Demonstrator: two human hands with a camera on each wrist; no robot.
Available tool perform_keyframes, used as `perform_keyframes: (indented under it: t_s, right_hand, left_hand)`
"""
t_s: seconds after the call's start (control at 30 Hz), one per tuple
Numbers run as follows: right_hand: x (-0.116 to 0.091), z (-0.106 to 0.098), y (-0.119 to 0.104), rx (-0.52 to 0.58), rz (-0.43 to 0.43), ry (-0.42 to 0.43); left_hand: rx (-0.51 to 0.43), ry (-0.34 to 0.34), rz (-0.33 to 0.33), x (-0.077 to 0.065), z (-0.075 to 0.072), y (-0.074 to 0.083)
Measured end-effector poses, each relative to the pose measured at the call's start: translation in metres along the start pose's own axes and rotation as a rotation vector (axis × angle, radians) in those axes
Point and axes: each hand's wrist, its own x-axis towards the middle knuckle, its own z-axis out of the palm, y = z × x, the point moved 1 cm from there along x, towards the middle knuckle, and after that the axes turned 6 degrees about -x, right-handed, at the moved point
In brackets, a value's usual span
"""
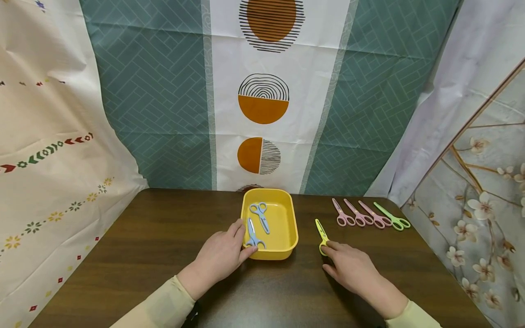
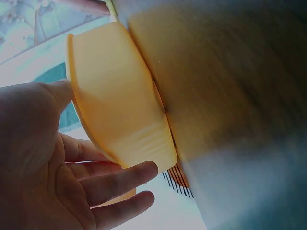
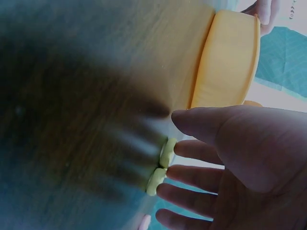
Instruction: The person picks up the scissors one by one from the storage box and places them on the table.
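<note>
While the left hand (image 1: 221, 255) rests open-fingered against the yellow tray (image 1: 287, 237), the right hand's (image 1: 352, 269) relaxed fingertips touch the yellow scissors' (image 1: 321, 237) handles, blades pointing away from them.

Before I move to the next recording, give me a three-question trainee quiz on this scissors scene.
1. True or false: the yellow tray holds two blue scissors.
2. How many pink scissors lie in the row on the table?
3. The right hand touches: A) yellow scissors B) green scissors C) the tray.

Key: 1 true; 2 three; 3 A.
</note>
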Motion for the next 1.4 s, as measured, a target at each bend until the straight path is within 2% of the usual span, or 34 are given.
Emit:
perform_keyframes:
  t_s: [0.5,0.8,1.1,1.4]
  right_hand:
    - [-0.003,0.001,-0.004,0.015,0.012,-0.024]
    - [0.0,0.001,-0.003,0.027,0.009,-0.001]
    - [0.006,0.003,0.001,0.038,-0.012,0.025]
    - [0.017,0.006,0.007,0.043,-0.012,0.004]
  left_hand:
    - [-0.003,0.01,0.003,0.0,-0.001,0.001]
    - [0.0,0.02,0.017,-0.001,-0.001,0.001]
    - [0.01,0.037,0.027,-0.002,0.0,0.001]
    - [0.016,0.043,0.027,-0.001,0.001,0.001]
